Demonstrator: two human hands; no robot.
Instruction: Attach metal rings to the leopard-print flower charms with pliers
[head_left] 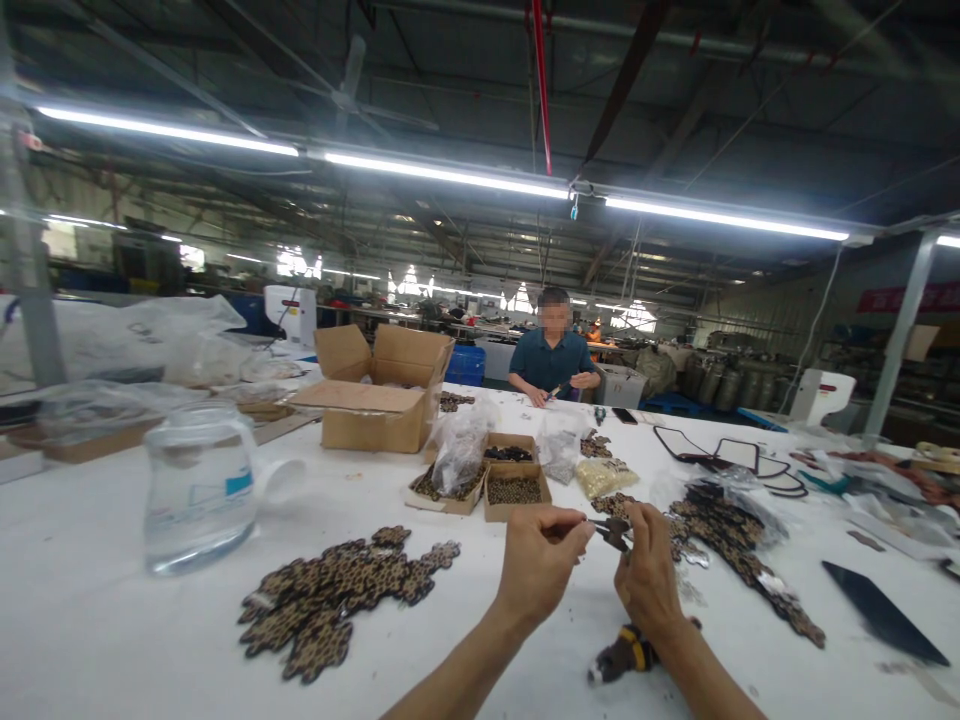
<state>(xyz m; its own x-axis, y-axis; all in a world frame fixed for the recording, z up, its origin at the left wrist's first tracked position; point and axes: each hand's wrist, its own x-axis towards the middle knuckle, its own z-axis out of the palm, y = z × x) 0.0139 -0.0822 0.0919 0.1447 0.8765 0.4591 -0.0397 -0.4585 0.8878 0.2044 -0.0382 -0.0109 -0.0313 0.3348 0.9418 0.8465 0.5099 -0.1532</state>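
Observation:
My left hand [541, 562] has thumb and forefinger pinched together, and what lies between them is too small to make out. My right hand [648, 568], close beside it, grips a small dark brown piece [615, 533] that points toward the left fingertips. On the table below my right wrist rests a dark tool with a yellow band [624, 655], partly hidden by the forearm. Leopard-print pieces lie in a pile [345, 595] to the left and in another pile [724, 535] to the right. A small carton of tiny brass-coloured parts [516, 490] stands just beyond my hands.
A clear water jug [199, 490] stands at the left. Behind are an open cardboard box [379, 430], a plastic bag [459, 450] and a bag of yellowish bits [606, 477]. A dark flat plate [885, 612] lies right. Across the white table sits a person [553, 355].

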